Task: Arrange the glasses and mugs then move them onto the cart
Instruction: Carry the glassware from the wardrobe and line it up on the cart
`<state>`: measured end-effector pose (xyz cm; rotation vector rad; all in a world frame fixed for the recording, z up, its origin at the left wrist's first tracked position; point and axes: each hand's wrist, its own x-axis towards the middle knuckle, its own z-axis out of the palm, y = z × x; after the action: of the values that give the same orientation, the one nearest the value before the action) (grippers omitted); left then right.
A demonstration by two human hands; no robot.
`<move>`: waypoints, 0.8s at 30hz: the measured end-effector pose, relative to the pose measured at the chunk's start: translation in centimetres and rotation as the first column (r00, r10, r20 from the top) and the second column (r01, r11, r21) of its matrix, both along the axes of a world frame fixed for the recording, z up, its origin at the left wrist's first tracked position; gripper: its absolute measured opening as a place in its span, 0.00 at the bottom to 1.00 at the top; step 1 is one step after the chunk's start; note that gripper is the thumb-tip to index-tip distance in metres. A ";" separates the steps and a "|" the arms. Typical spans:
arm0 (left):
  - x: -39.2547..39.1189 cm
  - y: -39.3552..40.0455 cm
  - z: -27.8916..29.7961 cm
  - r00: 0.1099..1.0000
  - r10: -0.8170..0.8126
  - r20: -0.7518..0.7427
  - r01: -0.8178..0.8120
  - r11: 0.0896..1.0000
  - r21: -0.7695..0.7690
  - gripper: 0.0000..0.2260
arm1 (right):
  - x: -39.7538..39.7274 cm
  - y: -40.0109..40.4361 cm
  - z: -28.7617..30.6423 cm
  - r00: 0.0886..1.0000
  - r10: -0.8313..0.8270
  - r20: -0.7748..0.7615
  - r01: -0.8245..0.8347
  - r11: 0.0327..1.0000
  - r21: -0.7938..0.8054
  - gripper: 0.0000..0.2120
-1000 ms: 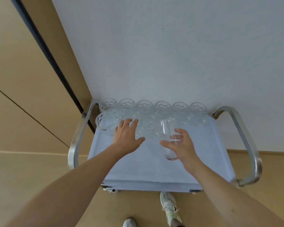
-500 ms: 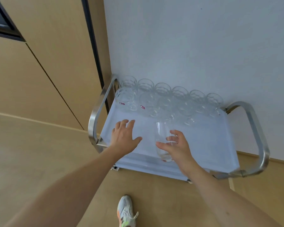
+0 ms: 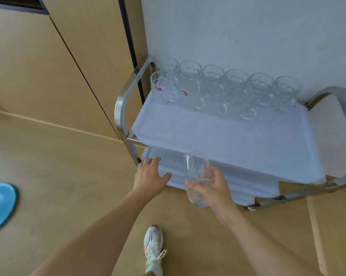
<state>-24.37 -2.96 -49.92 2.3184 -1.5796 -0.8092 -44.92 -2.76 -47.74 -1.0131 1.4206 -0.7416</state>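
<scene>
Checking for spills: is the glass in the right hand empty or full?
Empty: the glass held by the right hand looks clear through, no liquid line visible.

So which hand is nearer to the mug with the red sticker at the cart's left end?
Left. The left hand is below that mug, by the lower shelf; the right hand, holding a glass, is farther right.

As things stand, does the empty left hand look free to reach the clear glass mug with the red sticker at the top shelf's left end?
Probably yes. The left hand is open and holds nothing, and the bare pale top shelf lies between it and the clear glass mug with the red sticker. Only the steel cart handle stands near.
</scene>
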 end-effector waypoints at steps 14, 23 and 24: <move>1.1 -6.8 -20.3 0.960 -0.233 0.155 0.258 0.951 -0.172 0.30 | 0.8 -5.7 -20.3 0.997 -0.067 0.043 0.071 0.994 -0.087 0.37; 2.8 -13.5 -28.8 0.921 -0.258 0.292 0.354 0.866 -0.353 0.28 | 2.8 -13.4 -27.7 0.976 -0.201 0.085 0.218 0.911 -0.349 0.37; 3.0 -14.1 -29.3 0.922 -0.250 0.296 0.348 0.870 -0.349 0.28 | 2.9 -14.0 -28.1 0.973 -0.208 0.100 0.230 0.902 -0.365 0.36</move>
<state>-21.39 -17.10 -79.17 1.9596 -2.0253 -0.2205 -41.98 -16.78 -75.86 -1.1200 1.3842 -1.2363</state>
